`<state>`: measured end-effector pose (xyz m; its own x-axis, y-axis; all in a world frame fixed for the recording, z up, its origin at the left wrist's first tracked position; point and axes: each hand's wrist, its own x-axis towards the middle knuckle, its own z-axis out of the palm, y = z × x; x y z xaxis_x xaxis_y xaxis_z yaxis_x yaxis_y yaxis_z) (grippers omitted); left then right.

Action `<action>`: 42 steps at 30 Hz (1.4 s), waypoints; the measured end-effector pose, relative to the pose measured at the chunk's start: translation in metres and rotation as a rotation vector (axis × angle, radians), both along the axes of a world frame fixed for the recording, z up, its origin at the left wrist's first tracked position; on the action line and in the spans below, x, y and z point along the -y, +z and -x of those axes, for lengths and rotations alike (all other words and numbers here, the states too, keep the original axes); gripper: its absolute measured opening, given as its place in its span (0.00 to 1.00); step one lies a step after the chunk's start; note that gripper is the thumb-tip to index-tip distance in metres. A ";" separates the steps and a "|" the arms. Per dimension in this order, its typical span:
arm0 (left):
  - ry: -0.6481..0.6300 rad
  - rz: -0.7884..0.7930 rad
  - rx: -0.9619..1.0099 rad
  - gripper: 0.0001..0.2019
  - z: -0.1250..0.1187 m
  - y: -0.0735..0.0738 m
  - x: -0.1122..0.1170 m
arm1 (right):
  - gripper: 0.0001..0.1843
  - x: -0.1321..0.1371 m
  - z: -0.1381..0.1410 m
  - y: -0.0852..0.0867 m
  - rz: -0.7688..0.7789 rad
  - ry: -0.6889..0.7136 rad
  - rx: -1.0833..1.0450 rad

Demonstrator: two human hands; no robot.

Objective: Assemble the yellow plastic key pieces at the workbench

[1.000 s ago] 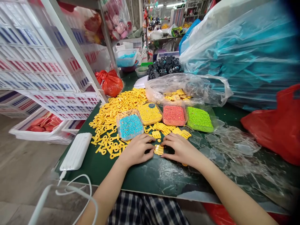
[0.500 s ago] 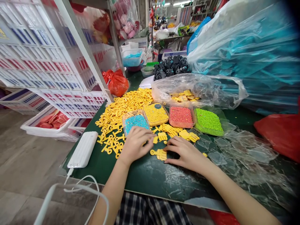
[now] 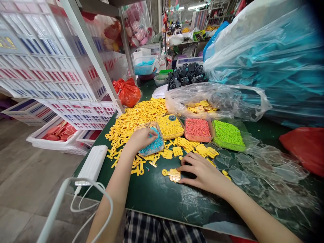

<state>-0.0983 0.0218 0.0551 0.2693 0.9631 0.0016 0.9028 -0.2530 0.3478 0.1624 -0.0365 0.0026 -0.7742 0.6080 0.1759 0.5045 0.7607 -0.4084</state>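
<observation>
Since 0.5 s ago the left hand (image 3: 140, 137) has gone from the worktop beside the yellow assembled piece (image 3: 172, 174) up and forward onto the tray of blue beads (image 3: 155, 144); the right hand (image 3: 199, 170) has stayed by the piece.

Yellow assembled piece: flat, roughly rectangular ribbed plate with a round ring end pointing left. It lies flat on the green worktop (image 3: 162, 199), in front of the 4 bead trays and near the front edge.

Blue bead tray: clear, shallow, heaped with small turquoise beads. It is the leftmost of 4; beside it to the right sit the yellow bead tray (image 3: 170, 126), red bead tray (image 3: 197, 129) and green bead tray (image 3: 227, 135).

Room: bare green worktop lies open in front of and left of the piece. Loose yellow parts (image 3: 131, 118) crowd the area behind and left of the trays. Clear plastic shells (image 3: 253, 168) cover the worktop to the right. A white power bank (image 3: 92, 163) lies at the left front edge.

Left hand: palm down, fingers curled loosely, resting on the near left corner of the blue bead tray; whether it pinches any beads cannot be told. Forearm runs straight back to the body.

Right hand: palm down, fingers spread and slightly bent, fingertips touching the right end of the piece, pressing rather than gripping it.
</observation>
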 end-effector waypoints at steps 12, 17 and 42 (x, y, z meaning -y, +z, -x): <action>0.013 -0.101 -0.164 0.09 -0.010 -0.023 -0.008 | 0.12 0.002 0.001 0.001 -0.042 -0.002 0.011; 0.022 -0.138 -0.200 0.08 -0.004 -0.017 -0.006 | 0.09 0.002 0.001 -0.001 -0.070 -0.007 0.007; 0.073 -0.066 -0.096 0.08 0.003 -0.028 -0.004 | 0.10 0.002 0.002 0.000 -0.077 0.018 0.043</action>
<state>-0.1013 0.0258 0.0271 0.2005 0.9787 0.0432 0.9479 -0.2050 0.2440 0.1603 -0.0382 0.0022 -0.7931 0.5795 0.1875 0.5061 0.7983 -0.3265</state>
